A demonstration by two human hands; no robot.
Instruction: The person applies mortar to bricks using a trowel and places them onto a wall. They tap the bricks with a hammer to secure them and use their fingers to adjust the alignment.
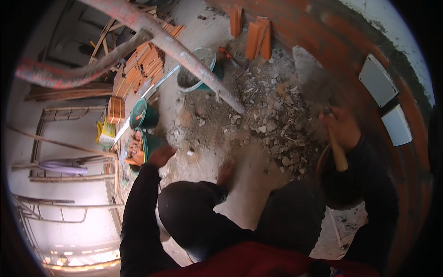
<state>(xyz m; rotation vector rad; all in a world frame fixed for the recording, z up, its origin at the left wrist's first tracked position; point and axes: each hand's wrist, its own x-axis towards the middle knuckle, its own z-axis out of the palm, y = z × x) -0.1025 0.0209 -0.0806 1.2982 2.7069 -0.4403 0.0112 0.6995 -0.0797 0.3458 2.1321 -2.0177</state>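
My right hand [342, 127] is closed around the wooden handle of a trowel [339, 159]. Its grey blade [308, 67], smeared by motion, is close to the brick wall [341, 60] on the right. Below that hand a round bucket [323, 168] is mostly covered by my forearm. My left hand [161, 156] hangs beside a green bucket [146, 143] filled with broken brick pieces [134, 150]. Nothing shows in the left hand, and its fingers look loosely stretched out.
Rubble [277, 120] covers the floor along the wall. A larger mortar bucket [200, 69] and a small green bucket [144, 114] stand ahead. A paint-stained pole [180, 48] crosses above. Hollow bricks [259, 39] lean on the wall; two white electrical boxes [378, 81] sit in it.
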